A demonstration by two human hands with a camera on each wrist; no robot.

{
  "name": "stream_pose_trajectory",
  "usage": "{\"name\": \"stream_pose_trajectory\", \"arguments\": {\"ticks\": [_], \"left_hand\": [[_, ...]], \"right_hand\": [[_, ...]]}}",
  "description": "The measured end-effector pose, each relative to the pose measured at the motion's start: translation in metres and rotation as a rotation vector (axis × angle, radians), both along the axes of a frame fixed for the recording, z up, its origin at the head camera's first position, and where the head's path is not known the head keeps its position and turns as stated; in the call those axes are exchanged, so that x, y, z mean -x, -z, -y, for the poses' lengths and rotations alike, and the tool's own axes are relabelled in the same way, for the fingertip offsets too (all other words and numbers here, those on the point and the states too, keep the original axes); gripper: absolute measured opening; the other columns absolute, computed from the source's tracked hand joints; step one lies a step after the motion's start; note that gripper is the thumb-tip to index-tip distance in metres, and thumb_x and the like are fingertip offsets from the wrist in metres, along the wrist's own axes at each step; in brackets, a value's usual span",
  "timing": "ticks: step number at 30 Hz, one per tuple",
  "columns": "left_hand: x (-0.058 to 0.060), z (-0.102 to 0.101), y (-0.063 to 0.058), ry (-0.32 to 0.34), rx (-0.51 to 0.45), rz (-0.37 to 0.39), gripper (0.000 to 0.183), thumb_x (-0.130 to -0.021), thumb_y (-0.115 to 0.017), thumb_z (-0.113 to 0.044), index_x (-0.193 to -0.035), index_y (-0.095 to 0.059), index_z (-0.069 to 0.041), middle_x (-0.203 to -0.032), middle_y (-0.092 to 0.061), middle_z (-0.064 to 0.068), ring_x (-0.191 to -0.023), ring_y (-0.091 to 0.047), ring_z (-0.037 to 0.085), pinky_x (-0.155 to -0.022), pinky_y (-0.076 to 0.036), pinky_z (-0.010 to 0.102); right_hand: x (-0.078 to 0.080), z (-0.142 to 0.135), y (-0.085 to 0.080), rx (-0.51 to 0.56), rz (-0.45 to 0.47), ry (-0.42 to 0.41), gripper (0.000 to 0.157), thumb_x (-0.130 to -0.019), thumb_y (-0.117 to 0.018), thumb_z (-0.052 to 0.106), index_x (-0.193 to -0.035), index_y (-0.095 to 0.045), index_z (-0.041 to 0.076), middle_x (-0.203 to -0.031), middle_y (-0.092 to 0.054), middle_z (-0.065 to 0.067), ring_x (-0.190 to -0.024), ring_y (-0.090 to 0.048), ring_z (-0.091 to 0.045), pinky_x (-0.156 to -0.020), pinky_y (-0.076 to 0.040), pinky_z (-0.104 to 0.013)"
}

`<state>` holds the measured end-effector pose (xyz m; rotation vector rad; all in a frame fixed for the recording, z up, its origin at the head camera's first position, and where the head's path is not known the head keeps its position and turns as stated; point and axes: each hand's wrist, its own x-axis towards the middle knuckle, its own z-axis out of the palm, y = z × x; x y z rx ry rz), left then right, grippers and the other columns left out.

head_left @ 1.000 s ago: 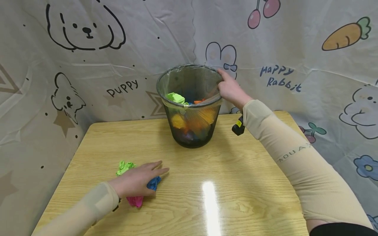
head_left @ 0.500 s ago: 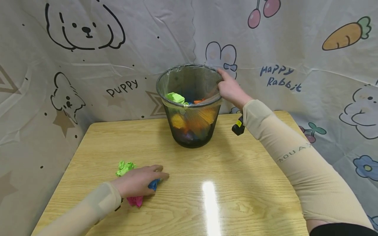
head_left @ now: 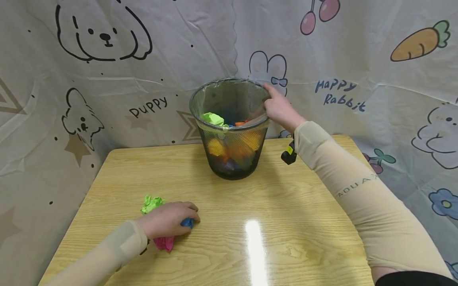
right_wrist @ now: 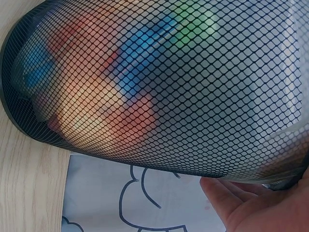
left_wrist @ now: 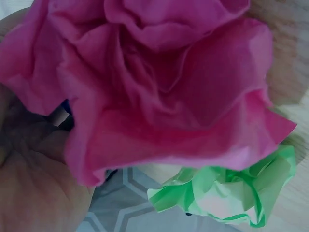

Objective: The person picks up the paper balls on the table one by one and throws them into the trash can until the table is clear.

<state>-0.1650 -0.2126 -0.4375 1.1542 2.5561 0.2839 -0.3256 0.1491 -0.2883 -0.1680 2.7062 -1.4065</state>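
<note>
My left hand [head_left: 165,219] is low over the table, its fingers and thumb curled round a blue crumpled paper ball [head_left: 187,223]. A pink crumpled paper [head_left: 164,243] lies under the near side of that hand; in the left wrist view this pink paper [left_wrist: 174,106] fills most of the picture and hides the blue one almost wholly. Just beyond the hand sits a green crumpled paper [head_left: 152,203]. At the back, my right hand [head_left: 282,108] grips the rim of a black mesh wastebasket [head_left: 234,171], thumb and fingers at its right side.
Inside the lined wastebasket are several crumpled papers, among them a light green one [head_left: 213,118] and an orange one [head_left: 241,123]. The wooden table [head_left: 304,222] ends at a printed cloth backdrop [head_left: 171,59] behind and at the sides.
My left fingers have come down from nearly straight and curled round the blue paper ball. The right hand and wastebasket have stayed still.
</note>
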Motion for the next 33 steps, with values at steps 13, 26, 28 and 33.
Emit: {"name": "stream_pose_trajectory", "arguments": {"ticks": [13, 26, 28, 33], "left_hand": [[0.007, -0.005, -0.018, -0.016, -0.03, -0.026, 0.029, -0.096, -0.071, -0.018, -0.124, -0.073, -0.015, -0.138, -0.06, 0.012, -0.122, -0.062, 0.029, -0.099, -0.052, 0.045], [0.018, -0.01, -0.066, 0.003, -0.12, -0.183, 0.036, -0.095, -0.075, -0.02, -0.131, -0.071, -0.017, -0.143, -0.059, 0.008, -0.123, -0.062, 0.026, -0.099, -0.053, 0.043], [0.02, -0.012, -0.077, 0.015, -0.158, -0.215, 0.037, -0.094, -0.076, -0.02, -0.13, -0.071, -0.016, -0.141, -0.06, 0.007, -0.118, -0.065, 0.023, -0.096, -0.054, 0.041], [0.027, -0.018, -0.105, 0.025, -0.209, -0.27, 0.036, -0.094, -0.076, -0.018, -0.13, -0.071, -0.017, -0.144, -0.058, 0.006, -0.104, -0.07, 0.017, -0.086, -0.058, 0.035]], "right_hand": [[-0.001, -0.001, 0.0, 0.002, -0.003, -0.004, 0.067, -0.103, -0.023, 0.007, -0.167, -0.006, 0.018, -0.171, -0.006, 0.001, -0.155, -0.005, -0.016, -0.124, -0.01, -0.037], [-0.001, -0.001, 0.0, -0.004, 0.0, -0.002, 0.067, -0.103, -0.023, 0.007, -0.167, -0.006, 0.019, -0.171, -0.006, 0.001, -0.155, -0.005, -0.016, -0.124, -0.012, -0.037], [0.0, -0.001, 0.0, -0.001, -0.001, -0.002, 0.067, -0.103, -0.023, 0.007, -0.167, -0.006, 0.019, -0.171, -0.006, 0.001, -0.155, -0.005, -0.016, -0.124, -0.01, -0.037], [0.0, 0.0, 0.0, 0.002, -0.001, -0.001, 0.067, -0.104, -0.023, 0.007, -0.167, -0.006, 0.018, -0.171, -0.006, 0.001, -0.155, -0.005, -0.017, -0.124, -0.01, -0.036]]}}
